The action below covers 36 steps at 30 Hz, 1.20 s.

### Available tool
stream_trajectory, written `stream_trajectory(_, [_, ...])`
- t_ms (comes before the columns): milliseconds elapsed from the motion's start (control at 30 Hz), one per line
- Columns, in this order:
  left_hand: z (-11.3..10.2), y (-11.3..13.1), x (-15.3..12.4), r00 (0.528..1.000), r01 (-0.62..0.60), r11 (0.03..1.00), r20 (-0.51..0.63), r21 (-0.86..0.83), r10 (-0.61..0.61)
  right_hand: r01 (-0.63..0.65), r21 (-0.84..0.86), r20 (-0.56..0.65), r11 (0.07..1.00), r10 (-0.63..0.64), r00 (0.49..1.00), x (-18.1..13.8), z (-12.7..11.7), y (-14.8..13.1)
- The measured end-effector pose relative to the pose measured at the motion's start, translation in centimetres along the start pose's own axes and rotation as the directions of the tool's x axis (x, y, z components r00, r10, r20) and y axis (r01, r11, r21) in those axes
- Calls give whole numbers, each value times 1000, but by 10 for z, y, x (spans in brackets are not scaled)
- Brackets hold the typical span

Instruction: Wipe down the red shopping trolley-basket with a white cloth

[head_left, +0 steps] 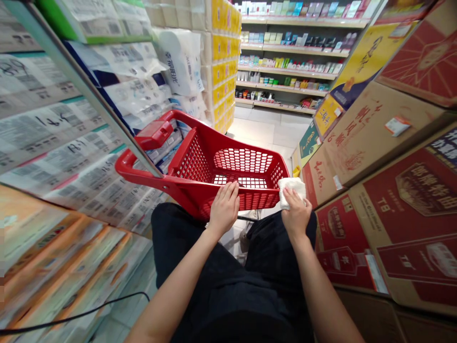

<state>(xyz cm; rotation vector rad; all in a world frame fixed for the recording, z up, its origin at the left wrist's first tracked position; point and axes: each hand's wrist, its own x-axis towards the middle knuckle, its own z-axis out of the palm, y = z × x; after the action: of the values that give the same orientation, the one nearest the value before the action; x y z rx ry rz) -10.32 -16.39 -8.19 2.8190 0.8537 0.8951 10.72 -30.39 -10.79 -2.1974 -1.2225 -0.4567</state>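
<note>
A red plastic rolling shopping basket (194, 189) lies tilted across my lap, its perforated hollow facing up. From its left end a metal pole (89, 90) runs to the upper left. My left hand (224, 205) is on the near rim, fingers together and hooked over the edge. At the basket's right end, my right hand (295, 209) presses a folded white cloth (298, 183) against the corner. The fingers lie closed over the cloth. Both palms are hidden from view.
Stacked tissue packs (71, 128) line the left side. Cardboard cartons (357, 138) are piled close on the right. Yellow-wrapped packs (224, 52) and a shelf of small boxes (293, 45) stand beyond. A black cord (82, 312) crosses at lower left.
</note>
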Motion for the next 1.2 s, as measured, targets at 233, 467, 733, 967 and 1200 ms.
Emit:
stream_trajectory(233, [-2, 0, 0, 1000, 3, 1000, 19, 4, -3, 177, 182, 90, 967, -195, 977, 0, 18, -120])
stream_trajectory(467, [-1, 1, 0, 1000, -2, 1000, 16, -2, 2, 198, 192, 69, 961, -214, 974, 1, 10, -78])
stream_trajectory(733, [2, 2, 0, 1000, 16, 1000, 10, -11, -16, -37, 155, -10, 987, 39, 999, -2, 3, 28])
stream_trajectory(967, [3, 1, -1, 1000, 19, 1000, -9, -11, -19, 87, 104, 52, 991, -93, 994, -3, 8, -64])
stream_trajectory(1200, [1, 0, -1, 1000, 9, 1000, 19, 17, -10, 208, 209, 88, 955, -230, 969, -5, 12, -115])
